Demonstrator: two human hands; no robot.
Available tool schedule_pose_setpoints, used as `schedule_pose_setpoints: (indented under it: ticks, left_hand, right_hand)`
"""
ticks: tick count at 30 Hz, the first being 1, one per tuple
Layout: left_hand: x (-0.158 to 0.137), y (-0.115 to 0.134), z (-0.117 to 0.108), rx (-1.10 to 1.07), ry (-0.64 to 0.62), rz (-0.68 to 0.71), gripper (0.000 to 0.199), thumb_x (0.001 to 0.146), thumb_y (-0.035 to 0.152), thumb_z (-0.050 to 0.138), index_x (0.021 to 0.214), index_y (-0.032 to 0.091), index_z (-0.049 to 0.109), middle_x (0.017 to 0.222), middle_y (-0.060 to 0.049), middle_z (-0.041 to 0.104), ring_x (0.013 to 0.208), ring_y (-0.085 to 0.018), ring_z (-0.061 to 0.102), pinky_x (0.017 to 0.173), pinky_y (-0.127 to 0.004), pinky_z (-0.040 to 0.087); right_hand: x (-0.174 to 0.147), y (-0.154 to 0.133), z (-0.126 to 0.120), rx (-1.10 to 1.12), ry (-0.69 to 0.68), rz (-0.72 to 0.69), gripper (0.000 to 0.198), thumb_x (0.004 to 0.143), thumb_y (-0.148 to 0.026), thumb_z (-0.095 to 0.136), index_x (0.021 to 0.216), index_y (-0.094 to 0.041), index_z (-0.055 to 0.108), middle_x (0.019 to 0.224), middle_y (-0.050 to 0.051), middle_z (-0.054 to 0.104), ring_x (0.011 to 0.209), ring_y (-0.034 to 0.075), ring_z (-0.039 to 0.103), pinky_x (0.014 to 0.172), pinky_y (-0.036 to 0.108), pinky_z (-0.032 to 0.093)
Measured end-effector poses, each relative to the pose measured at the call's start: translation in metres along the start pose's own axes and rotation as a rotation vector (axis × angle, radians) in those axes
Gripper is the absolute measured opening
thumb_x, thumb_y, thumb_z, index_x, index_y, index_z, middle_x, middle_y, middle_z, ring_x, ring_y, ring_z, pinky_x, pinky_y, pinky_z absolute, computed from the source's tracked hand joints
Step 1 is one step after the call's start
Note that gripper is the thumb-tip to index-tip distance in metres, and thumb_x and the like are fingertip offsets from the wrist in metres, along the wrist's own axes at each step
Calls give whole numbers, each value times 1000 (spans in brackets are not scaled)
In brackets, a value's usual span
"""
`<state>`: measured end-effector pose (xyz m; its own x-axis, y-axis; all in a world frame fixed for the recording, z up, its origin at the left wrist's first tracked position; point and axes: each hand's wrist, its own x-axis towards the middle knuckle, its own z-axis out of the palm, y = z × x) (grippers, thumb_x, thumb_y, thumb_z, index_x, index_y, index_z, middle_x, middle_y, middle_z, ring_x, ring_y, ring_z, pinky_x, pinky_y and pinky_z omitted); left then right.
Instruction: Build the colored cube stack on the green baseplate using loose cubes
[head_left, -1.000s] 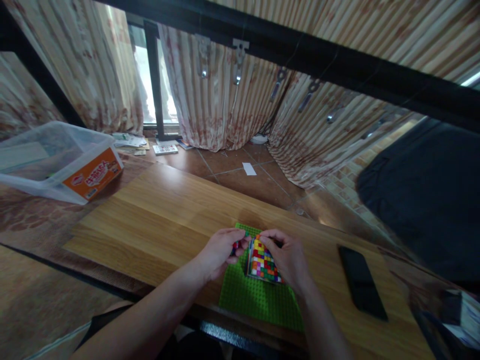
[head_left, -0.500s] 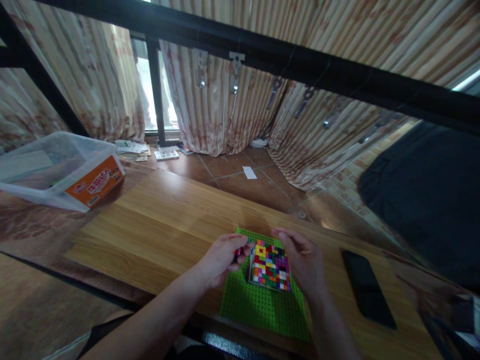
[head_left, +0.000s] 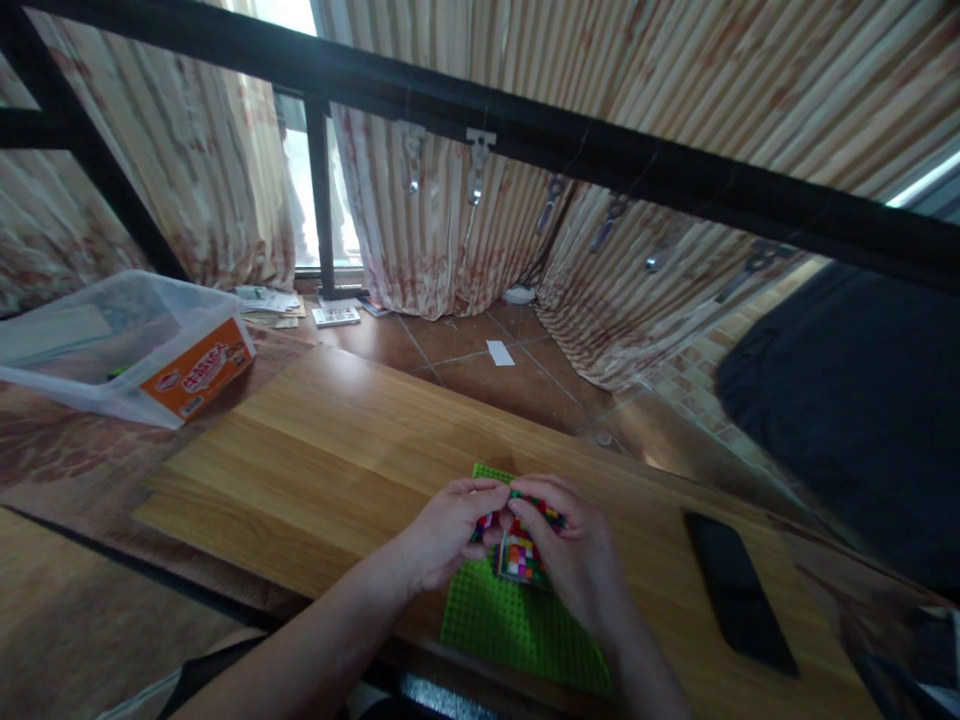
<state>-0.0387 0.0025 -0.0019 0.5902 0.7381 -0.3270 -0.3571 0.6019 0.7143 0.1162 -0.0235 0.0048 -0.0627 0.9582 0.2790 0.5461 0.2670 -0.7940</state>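
Note:
My left hand (head_left: 454,525) is closed, with small coloured toy bricks (head_left: 484,522) partly showing between its curled fingers. Its thumb and fingertips meet those of my right hand (head_left: 577,540) over a square block of multicoloured bricks (head_left: 521,560). The right fingers are pinched together; whatever they grip is too small or hidden to make out. That hand covers the right side of the brick block. Under it lies a green studded baseplate (head_left: 517,630), its near half bare.
Right of my hands a black phone (head_left: 739,590) lies on the wooden table (head_left: 315,440). A clear plastic bin (head_left: 127,330) with an orange label stands at the left. A dark metal bar (head_left: 540,130) with hanging clips crosses above, before patterned curtains (head_left: 420,230).
My right hand has moved left, from the block's right edge to over it, and its fingertips now meet my left hand's. The left hand has hardly moved and still holds bricks.

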Motion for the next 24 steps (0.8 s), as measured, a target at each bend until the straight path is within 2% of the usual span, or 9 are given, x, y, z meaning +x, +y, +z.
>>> schedule_pose_setpoints:
  ticks: [3, 7, 11, 14, 19, 24]
  left_hand:
    - [2, 0, -2, 14, 47, -7, 22, 74, 35, 64, 75, 13, 61, 60, 3, 46, 46, -4, 33, 41, -20, 9]
    - [7, -2, -6, 82, 223, 19, 25, 76, 34, 60, 87, 12, 65, 62, 4, 45, 46, -4, 32, 41, -19, 10]
    - [13, -8, -7, 123, 229, 31, 32, 78, 36, 59, 101, 14, 65, 61, 4, 47, 46, -4, 33, 41, -19, 12]
    - [15, -13, -4, 162, 196, 30, 36, 78, 35, 58, 106, 13, 64, 61, 4, 48, 45, -5, 33, 41, -19, 13]
    - [18, -17, -1, 195, 138, 70, 35, 78, 37, 57, 104, 13, 64, 57, 5, 45, 43, -5, 32, 39, -19, 13]
    - [26, -18, -2, 250, 137, 119, 28, 78, 34, 56, 94, 14, 66, 52, 5, 44, 41, -6, 32, 38, -20, 16]
  right_hand:
    - [0, -1, -7, 49, 102, 37, 12, 84, -31, 62, 90, -26, 71, 94, 3, 70, 91, 20, 64, 83, 35, 49]
    - [1, 4, -19, 158, 278, 178, 12, 76, -31, 69, 83, -21, 71, 85, 4, 73, 80, 19, 67, 75, 33, 52]
    - [4, 19, -27, 213, 341, 307, 21, 68, -37, 74, 79, -19, 72, 75, 4, 72, 70, 20, 67, 66, 33, 54]
    - [4, 29, -30, 123, 254, 318, 24, 71, -40, 71, 85, -19, 74, 84, 6, 73, 77, 22, 67, 70, 36, 54]
    - [2, 29, -32, -138, 25, 148, 24, 86, -32, 54, 99, -22, 72, 94, 6, 68, 85, 21, 64, 76, 35, 50]
    - [4, 22, -25, -256, -47, 54, 26, 88, -25, 49, 100, -24, 72, 93, 6, 65, 86, 20, 62, 78, 34, 48]
